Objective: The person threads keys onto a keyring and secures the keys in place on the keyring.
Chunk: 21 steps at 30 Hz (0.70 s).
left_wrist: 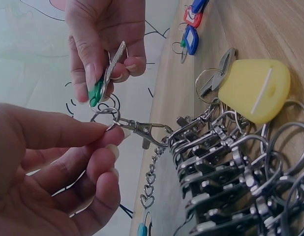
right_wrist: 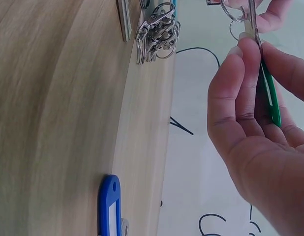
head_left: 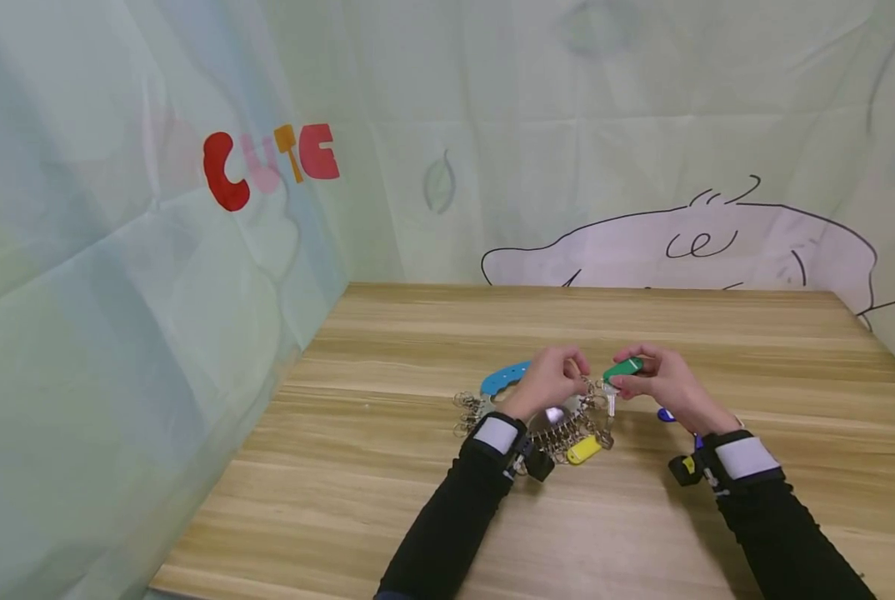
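Observation:
My left hand [head_left: 548,383] pinches a small metal ring [left_wrist: 111,123] between thumb and index finger. That ring hangs from a swivel snap hook [left_wrist: 144,130] on a large key ring with a blue handle [head_left: 502,379]. My right hand [head_left: 671,387] holds a green key tag [right_wrist: 272,98] with a silver key [left_wrist: 114,69], close to the fingertips of my left hand. The tag's own ring meets the pinched ring; whether they are linked I cannot tell. Many more snap hooks [left_wrist: 211,172] line the large key ring. A yellow key tag [left_wrist: 253,91] with a key lies beside them.
Blue key tags [left_wrist: 191,40] and a red one [left_wrist: 192,18] lie on the wooden table [head_left: 327,492] near my right wrist. A printed cloth [head_left: 417,100] hangs behind and to the left of the table.

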Motion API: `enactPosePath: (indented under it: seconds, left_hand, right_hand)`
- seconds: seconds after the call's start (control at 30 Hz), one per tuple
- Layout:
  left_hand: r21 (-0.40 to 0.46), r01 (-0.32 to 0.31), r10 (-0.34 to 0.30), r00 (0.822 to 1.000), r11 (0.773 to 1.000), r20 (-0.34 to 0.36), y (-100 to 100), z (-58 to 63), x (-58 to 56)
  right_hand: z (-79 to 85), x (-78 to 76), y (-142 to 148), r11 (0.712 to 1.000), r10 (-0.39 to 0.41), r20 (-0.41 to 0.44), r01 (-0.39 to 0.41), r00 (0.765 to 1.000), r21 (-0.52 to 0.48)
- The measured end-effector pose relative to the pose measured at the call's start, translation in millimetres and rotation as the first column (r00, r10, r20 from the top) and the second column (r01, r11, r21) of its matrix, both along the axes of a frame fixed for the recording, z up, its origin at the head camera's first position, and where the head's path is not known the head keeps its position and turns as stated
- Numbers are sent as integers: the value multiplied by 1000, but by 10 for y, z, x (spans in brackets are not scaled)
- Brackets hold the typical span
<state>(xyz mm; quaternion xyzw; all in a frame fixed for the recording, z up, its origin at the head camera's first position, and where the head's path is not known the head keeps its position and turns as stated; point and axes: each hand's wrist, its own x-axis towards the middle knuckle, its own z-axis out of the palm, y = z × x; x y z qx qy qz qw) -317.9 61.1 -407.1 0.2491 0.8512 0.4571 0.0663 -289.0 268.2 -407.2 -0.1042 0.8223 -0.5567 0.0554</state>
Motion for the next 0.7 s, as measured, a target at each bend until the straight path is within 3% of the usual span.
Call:
enactPosePath:
  seconds: [0.7]
  left_hand:
    - [-2, 13, -13, 1000, 1000, -16, 0, -1, -9]
  right_hand:
    - [-6, -14, 11, 1000, 12, -16, -12, 1000, -8]
